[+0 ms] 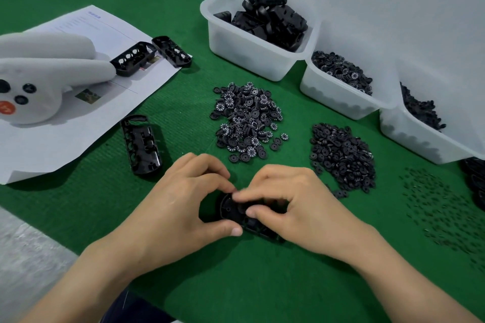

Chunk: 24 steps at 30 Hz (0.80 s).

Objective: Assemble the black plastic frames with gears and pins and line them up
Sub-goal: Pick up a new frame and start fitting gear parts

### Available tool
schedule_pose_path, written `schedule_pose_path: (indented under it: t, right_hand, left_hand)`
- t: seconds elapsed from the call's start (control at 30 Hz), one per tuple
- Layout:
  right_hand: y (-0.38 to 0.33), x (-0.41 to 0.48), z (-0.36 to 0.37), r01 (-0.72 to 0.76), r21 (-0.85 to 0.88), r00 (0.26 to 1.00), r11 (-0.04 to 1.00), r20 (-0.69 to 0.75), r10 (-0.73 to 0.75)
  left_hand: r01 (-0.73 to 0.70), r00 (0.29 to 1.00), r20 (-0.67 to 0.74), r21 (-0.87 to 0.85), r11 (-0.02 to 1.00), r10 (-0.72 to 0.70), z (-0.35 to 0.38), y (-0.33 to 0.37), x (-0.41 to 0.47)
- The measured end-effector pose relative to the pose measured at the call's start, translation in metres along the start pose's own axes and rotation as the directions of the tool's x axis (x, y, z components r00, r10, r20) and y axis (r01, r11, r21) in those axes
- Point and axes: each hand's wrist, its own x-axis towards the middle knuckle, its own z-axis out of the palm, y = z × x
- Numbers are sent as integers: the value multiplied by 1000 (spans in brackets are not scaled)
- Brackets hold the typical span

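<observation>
Both hands meet low on the green worktop [262, 283], clamped on one black frame [234, 214]. The left hand [183, 202] curls round its rounded end and the right hand [296, 207] pinches its top. Beyond them lie numbered gears [246, 120], plain gears [343, 157] and scattered pins [441, 215].

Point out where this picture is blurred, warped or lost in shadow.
Head view: motion blur smears the right hand at its fingertips over the black frame, whose detail sinks into shadow; head view, right edge: wide-angle warp leans the far-right bin; head view: the scattered pins look soft; lighting is even.
</observation>
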Motion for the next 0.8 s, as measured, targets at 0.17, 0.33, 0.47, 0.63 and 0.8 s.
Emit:
schedule_pose_path:
  t: [0.17,0.33,0.47,0.63,0.8]
  right_hand:
    - [19,16,3,-307,-23,890,952,-360,278]
    - [25,34,9,-353,-150,900,924,-326,290]
    - [25,18,5,-287,-89,927,954,-279,253]
    - [23,-1,3,-233,-114,960,966,-186,210]
    - [22,-1,5,-221,-79,956,972,-216,200]
  left_hand:
    - [1,1000,1,1,1000,-1,0,1,0]
    - [5,1000,1,4,1000,-5,-1,1,0]
    - [14,1000,-3,0,1000,-14,0,0,-1]
    - [13,1000,-1,1,1000,-13,0,1,0]
    - [11,1000,-5,4,1000,-11,0,1,0]
